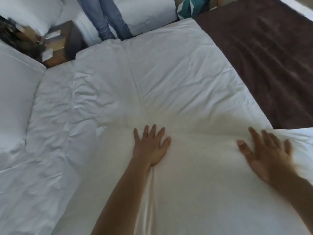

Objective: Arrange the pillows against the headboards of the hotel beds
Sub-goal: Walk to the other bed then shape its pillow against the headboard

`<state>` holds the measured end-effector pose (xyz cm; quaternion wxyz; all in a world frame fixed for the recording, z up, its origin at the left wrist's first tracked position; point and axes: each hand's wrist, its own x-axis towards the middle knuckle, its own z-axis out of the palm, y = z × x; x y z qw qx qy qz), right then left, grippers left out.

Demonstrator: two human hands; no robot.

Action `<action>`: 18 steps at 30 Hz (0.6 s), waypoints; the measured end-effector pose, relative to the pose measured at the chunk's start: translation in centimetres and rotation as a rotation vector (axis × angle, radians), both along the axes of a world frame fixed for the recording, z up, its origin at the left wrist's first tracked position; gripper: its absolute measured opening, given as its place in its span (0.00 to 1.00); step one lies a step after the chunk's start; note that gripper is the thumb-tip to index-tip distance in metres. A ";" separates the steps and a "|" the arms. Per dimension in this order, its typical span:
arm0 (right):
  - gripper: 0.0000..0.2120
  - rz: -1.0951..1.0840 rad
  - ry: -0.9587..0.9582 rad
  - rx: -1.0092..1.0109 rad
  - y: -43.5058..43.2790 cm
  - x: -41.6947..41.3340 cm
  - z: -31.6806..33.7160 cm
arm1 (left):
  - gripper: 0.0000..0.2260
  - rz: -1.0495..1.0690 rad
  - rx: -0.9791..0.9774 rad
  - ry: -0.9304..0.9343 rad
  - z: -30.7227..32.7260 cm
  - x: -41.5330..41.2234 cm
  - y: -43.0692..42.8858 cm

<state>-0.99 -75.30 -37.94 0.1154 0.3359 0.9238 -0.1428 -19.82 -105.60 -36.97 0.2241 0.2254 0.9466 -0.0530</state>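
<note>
No legible text, label, brand or number anywhere. Only some small white papers (52,35) on nightstand (72,39), too blurred to read.

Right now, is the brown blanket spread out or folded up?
Spread out. The brown blanket lies flat across the white bed, with only soft ripples and no folded layers.

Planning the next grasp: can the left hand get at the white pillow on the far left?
Probably yes. The left hand lies flat and empty on the duvet, and only rumpled duvet lies between it and the pillow. A lean sideways may be needed.
</note>
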 end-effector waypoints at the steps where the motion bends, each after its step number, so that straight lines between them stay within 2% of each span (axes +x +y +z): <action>1: 0.45 -0.012 0.009 0.003 0.5 -0.3 -1.1 | 0.30 -0.016 -0.017 -0.017 -1.1 -0.8 0.2; 6: 0.39 -0.008 0.042 0.076 -0.3 -0.8 -5.4 | 0.29 -0.024 -0.012 0.015 -4.7 -1.3 -0.2; 16: 0.44 0.029 0.076 0.034 -2.4 3.0 -1.7 | 0.29 -0.056 -0.042 0.008 -1.9 3.5 -2.5; 18: 0.44 0.026 0.077 0.018 -3.4 4.5 -0.5 | 0.33 -0.080 -0.068 0.045 -0.6 5.3 -3.4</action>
